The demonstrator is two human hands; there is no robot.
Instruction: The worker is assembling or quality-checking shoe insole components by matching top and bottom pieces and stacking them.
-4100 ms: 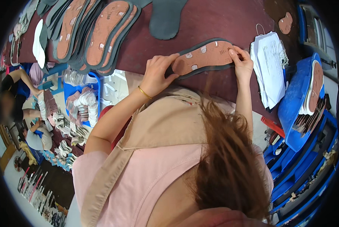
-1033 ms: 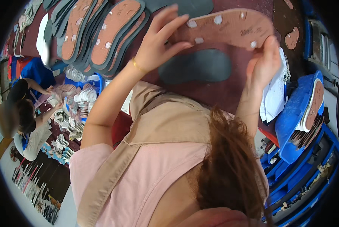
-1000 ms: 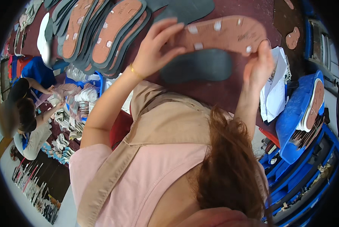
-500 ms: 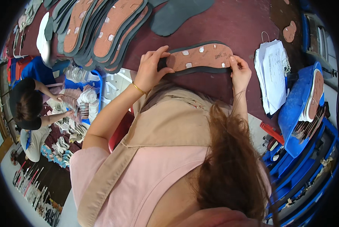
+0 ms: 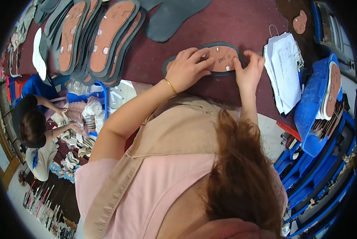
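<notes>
A brown insole board [image 5: 222, 58] with white patches lies on a dark grey sole piece [image 5: 234, 47] on the maroon table [image 5: 234, 20]. My left hand [image 5: 188, 68] lies flat over the left half of the brown board, fingers spread and pressing down. My right hand [image 5: 248, 68] presses its fingertips on the right end of the same pair. A gold bangle [image 5: 171, 86] sits on my left wrist. My hair and shoulders fill the lower middle of the view.
A fanned stack of brown-on-grey soles [image 5: 94, 38] lies at the upper left, a bare grey sole [image 5: 170, 20] beyond my hands. White papers [image 5: 284, 67] and a blue bin [image 5: 319, 103] with soles stand at the right. Another person [image 5: 37, 131] sorts small pieces at the lower left.
The brown board was held up in both hands a second ago; it now lies on the grey sole on the table, and both hands press on it.
</notes>
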